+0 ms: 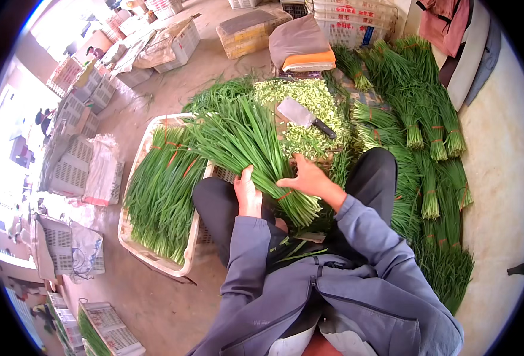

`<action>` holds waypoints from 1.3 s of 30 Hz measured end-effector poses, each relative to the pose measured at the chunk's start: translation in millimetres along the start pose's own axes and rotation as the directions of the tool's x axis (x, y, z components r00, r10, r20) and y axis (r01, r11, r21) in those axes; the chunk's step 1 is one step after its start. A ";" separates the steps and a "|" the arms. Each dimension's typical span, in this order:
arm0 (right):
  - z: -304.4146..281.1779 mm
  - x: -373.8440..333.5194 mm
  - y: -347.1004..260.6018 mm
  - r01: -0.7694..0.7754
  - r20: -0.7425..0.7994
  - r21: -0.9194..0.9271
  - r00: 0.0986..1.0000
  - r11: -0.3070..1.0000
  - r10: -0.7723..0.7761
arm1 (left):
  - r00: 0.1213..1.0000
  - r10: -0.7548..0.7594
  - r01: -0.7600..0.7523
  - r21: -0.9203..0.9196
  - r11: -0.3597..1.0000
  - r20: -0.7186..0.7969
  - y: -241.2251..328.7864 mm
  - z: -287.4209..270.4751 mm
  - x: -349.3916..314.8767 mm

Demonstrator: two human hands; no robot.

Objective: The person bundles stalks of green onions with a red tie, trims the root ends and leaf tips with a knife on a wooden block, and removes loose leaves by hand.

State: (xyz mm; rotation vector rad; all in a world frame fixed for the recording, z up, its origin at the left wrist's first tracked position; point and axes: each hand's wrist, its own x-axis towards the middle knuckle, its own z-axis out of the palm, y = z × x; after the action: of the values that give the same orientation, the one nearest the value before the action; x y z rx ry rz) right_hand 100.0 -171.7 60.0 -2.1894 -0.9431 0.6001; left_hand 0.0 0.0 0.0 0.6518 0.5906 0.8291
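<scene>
A large bunch of green garlic chives (pixel 253 145) lies slantwise before me, leaves toward the upper left and pale stem ends toward my lap. A thin reddish band (pixel 284 194) crosses its stems. My left hand (pixel 248 193) grips the bunch from the left, thumb up along it and the other fingers hidden beneath. My right hand (pixel 312 179) holds its right side near the band, with the thumb across the stems and the index finger stretched out. Beyond the bunch, a cleaver (pixel 296 111) with a dark handle rests on a heap of chopped pale stem pieces (pixel 268 90).
A white plastic crate (pixel 123 228) of banded chives stands left of my knee. More bundles (pixel 413 101) are piled to the right along the wall. Folded cloths (pixel 303 44) and a yellowish box (pixel 251 34) lie farther back. Stacked crates (pixel 72 166) line the far left.
</scene>
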 end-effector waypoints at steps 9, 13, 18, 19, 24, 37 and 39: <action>29.7 20.9 0.9 0.185 -0.197 0.337 0.973 0.923 -0.122 | 0.988 -0.146 0.148 -0.052 0.988 0.040 16.9 -15.8 13.8; 22.2 13.7 0.6 0.156 -0.169 0.359 0.980 0.920 -0.100 | 0.982 -0.169 0.174 -0.066 0.983 0.080 13.8 -10.5 4.3; 23.4 -0.7 -11.3 0.169 -0.174 0.200 0.976 0.965 -0.134 | 0.972 -0.095 0.098 -0.004 0.995 0.213 9.6 6.5 -10.8; 24.0 -5.0 -18.2 0.183 -0.169 0.124 0.972 0.975 -0.161 | 0.978 -0.056 0.048 0.042 0.998 0.202 7.3 6.1 -13.5; 18.6 -16.7 -22.6 0.257 -0.210 0.133 0.951 0.957 -0.226 | 0.975 -0.111 0.112 0.008 0.994 0.191 10.2 5.6 -15.8; 5.0 8.5 -29.8 0.077 0.033 0.796 0.985 0.600 -0.170 | 0.833 -0.133 0.083 0.116 0.990 0.537 30.9 45.2 -47.6; -0.1 19.8 -19.8 0.044 -0.015 0.811 0.998 0.584 -0.053 | 0.783 -0.022 -0.033 0.077 0.997 0.621 46.5 62.3 -47.2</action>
State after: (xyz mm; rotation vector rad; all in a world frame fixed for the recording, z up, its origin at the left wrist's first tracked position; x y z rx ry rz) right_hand 103.5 -146.5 71.7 -1.3068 -0.5415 0.8171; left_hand -4.2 -32.6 84.8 0.9517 0.0135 0.5416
